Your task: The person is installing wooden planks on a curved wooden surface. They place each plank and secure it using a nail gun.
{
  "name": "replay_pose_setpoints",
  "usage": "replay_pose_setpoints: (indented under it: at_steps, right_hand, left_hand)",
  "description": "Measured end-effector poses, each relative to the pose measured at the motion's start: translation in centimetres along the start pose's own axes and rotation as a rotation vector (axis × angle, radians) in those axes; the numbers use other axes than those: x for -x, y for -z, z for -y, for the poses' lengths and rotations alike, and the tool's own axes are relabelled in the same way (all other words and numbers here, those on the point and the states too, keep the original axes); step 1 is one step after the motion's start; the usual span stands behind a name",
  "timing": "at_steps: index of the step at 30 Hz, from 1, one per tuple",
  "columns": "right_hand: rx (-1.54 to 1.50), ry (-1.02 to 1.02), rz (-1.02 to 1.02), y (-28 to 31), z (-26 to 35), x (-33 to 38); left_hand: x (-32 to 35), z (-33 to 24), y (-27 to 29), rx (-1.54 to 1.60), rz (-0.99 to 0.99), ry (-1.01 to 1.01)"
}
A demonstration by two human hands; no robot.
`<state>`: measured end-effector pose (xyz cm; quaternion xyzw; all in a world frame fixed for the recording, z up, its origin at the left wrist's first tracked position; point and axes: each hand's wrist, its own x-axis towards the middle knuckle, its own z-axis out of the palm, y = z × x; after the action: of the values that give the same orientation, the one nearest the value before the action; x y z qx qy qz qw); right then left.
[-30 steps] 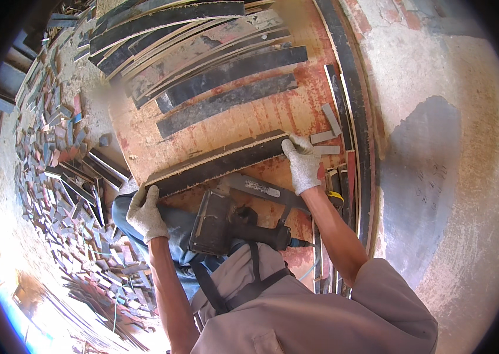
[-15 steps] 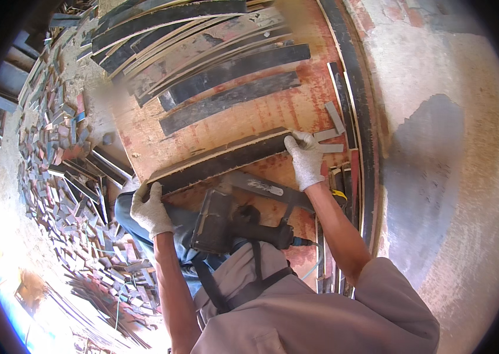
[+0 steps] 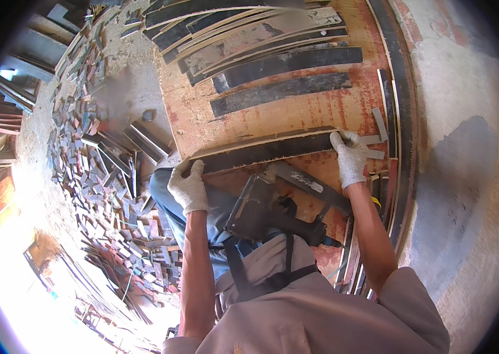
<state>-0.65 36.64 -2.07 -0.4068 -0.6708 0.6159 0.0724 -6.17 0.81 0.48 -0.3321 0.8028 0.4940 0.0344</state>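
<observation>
A long dark wooden strip with pale raw edges (image 3: 267, 150) lies crosswise in front of me, over the work board. My left hand (image 3: 188, 187), in a whitish knit glove, grips its left end with the thumb on top. At the other end my right hand (image 3: 351, 158), gloved alike, is closed round the strip; its fingers are partly hidden behind the wood. Close to my body, between my forearms, rests a dark nail gun (image 3: 261, 209) with a hose fitting at its handle end.
Several dark strips (image 3: 285, 65) are piled on the reddish-brown board (image 3: 187, 121) at the far side. Small grey blocks (image 3: 379, 123) lie by my right hand. Long strips (image 3: 401, 88) line the right edge, beside a wall (image 3: 455, 171). Wood offcuts (image 3: 108, 194) cover the left floor.
The whole view has shifted, so the scene sits farther right in the picture. Both hands keep their hold on the strip, which lies slightly more level in the picture.
</observation>
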Motion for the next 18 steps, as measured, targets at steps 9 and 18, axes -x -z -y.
replay_pose_setpoints:
  at_steps: [9,18]
  right_hand:
    - [0.132,0.085,-0.036,-0.2,-0.5,-0.4]
    - [0.053,-0.003,-0.072,-1.0,0.5,0.2]
  left_hand:
    - [-1.0,0.3,0.2,-0.093,0.014,-0.078]
    - [2.4,-4.1,-6.1,-0.471,0.263,-0.824]
